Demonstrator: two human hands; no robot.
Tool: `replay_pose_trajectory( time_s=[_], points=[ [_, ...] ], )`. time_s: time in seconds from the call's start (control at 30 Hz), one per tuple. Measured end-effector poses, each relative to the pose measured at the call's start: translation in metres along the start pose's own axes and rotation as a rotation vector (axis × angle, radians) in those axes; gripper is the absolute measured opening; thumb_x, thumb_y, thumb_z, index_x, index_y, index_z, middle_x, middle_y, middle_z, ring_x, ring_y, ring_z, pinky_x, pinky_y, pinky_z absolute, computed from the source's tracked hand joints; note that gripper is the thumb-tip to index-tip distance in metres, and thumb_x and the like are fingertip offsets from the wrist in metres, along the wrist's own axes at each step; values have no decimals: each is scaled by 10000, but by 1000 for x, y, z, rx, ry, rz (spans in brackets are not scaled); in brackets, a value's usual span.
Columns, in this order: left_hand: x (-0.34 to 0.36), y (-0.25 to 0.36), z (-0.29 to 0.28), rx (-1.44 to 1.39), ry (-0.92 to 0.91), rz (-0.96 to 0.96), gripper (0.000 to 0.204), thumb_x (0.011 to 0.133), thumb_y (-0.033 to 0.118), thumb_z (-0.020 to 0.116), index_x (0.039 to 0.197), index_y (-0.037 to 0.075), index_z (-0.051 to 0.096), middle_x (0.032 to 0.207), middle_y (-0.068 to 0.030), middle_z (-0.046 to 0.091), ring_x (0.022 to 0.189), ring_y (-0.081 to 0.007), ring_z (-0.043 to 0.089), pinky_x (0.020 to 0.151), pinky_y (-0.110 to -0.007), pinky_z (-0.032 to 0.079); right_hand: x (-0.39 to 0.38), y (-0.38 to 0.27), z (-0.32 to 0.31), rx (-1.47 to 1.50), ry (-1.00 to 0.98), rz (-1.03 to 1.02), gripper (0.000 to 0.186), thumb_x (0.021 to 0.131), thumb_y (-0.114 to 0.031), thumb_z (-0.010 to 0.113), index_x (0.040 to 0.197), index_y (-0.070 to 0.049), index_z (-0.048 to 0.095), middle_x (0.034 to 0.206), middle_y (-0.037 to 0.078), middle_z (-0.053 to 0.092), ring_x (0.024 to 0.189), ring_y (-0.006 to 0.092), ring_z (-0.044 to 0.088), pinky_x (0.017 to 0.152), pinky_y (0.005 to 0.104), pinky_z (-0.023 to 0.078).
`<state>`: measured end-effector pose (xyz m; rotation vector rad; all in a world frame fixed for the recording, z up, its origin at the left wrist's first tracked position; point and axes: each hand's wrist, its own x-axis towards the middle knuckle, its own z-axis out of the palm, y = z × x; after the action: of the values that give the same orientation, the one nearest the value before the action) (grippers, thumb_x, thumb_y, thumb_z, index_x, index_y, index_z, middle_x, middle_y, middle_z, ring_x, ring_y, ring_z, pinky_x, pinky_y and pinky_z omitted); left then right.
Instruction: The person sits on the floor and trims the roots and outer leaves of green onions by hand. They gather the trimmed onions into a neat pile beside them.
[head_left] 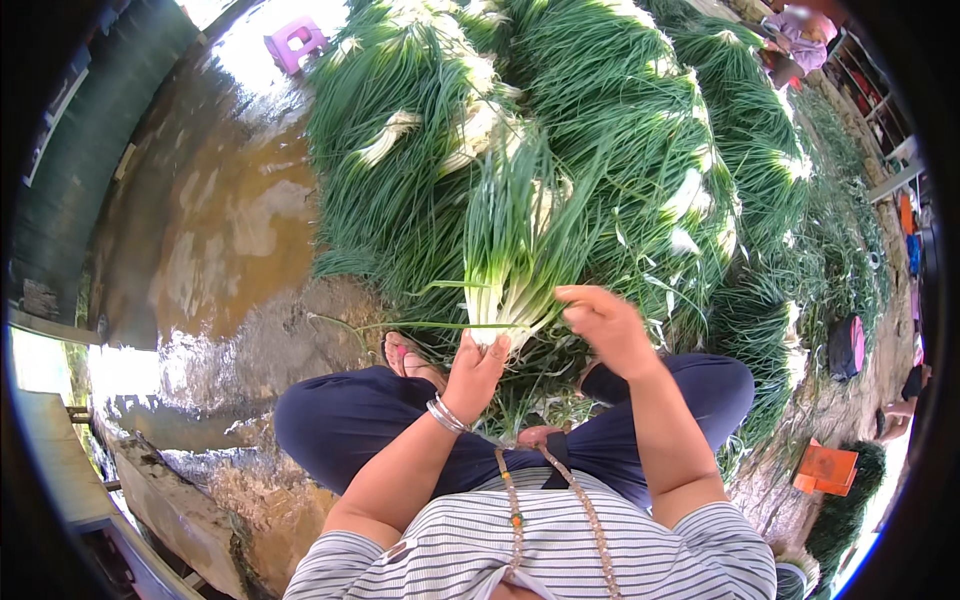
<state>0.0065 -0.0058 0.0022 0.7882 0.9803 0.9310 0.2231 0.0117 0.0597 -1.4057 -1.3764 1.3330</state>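
My left hand is closed around the white root ends of a bunch of spring onions, whose green leaves point away from me over the pile. One long loose leaf lies crosswise over the white stalks, just above my left fingers. Just right of the bunch, my right hand is raised, its fingers curled in and slightly blurred. Whatever it pinches, if anything, does not show. Under and beyond the bunch lies a big heap of spring onions, laid in rows with white ends showing.
Wet brown ground stretches to the left, with a pink plastic stool at its far end. Another person is at the far right. An orange box-like object and a black-and-pink object are on the right.
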Motion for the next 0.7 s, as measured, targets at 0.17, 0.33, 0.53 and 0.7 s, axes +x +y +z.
replay_pose_trajectory(
  time_s=[0.17,0.33,0.53,0.7],
  points=[
    [-3,-2,-4,56,0,124,278,950,193,545,1112,-7,440,800,21,526,618,-29,395,518,-190,338,21,12,20,-901,90,-567,74,854,-78,605,927,-83,617,942,67,606,863,204,586,727,330,490],
    [-4,2,-3,55,-7,97,285,942,172,550,1140,9,425,832,19,523,628,-32,411,532,-192,353,11,5,16,150,-274,23,183,878,-177,617,907,-18,532,831,86,611,754,174,619,716,298,496],
    [-6,10,4,-76,9,75,237,968,173,506,1145,34,433,869,21,530,630,-30,426,535,-186,361,3,-14,15,-117,-267,-86,307,901,-300,597,976,-15,513,813,103,620,715,198,636,653,329,513],
    [-4,-9,5,-15,112,222,218,998,221,442,1111,35,446,854,10,539,644,-31,456,543,-196,372,1,-2,69,-451,-108,-249,226,914,-217,586,965,-17,492,634,91,596,570,236,631,552,317,521]
  ],
)
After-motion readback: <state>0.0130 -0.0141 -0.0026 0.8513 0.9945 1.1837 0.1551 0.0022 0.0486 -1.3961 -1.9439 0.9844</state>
